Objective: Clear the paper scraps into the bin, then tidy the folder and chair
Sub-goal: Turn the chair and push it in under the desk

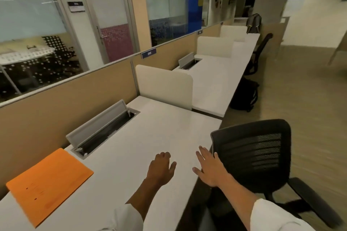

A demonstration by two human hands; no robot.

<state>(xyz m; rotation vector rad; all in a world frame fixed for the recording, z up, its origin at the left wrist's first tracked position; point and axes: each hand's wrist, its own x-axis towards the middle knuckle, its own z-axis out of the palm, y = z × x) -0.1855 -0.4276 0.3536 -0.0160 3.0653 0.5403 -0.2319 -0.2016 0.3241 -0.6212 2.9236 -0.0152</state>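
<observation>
Nearest the camera: two forearms w/ white sleeves reach fwd over the desk (159, 133), a long white surface.

Left hand (161, 169): grip loosely curled, fingers bent under, thumb out to the side. Holds nothing. Positioned over bare desk near the front edge; contact w/ the surface cannot be confirmed.

Right hand (209, 168): grip fully open, fingers spread flat, palm down. Holds nothing. Positioned at the desk's right front corner, fingertips just beside the left edge of the chair (262, 157) backrest; touching or not cannot be confirmed.

Chair: black mesh back, black armrest extending lower right. Stands at the desk's right end, backrest close to the desk edge.

Folder (49, 184): orange, closed, lies flat on the desk's left portion, rotated at an angle to the desk edge. Well apart from both hands.

Cable tray (101, 129): grey lid propped open, recessed in the desk behind the folder, along the tan partition (65, 103).

Mid-range: white divider panel (165, 88) stands upright at the desk's far end, separating it from the next desk (216, 80). That desk has its own open tray. A dark bag (244, 97) sits on the floor beside it.

Far: another black chair (259, 52), a backpack (253, 22) on the furthest desk. Glass-walled room behind the partition, left.
</observation>
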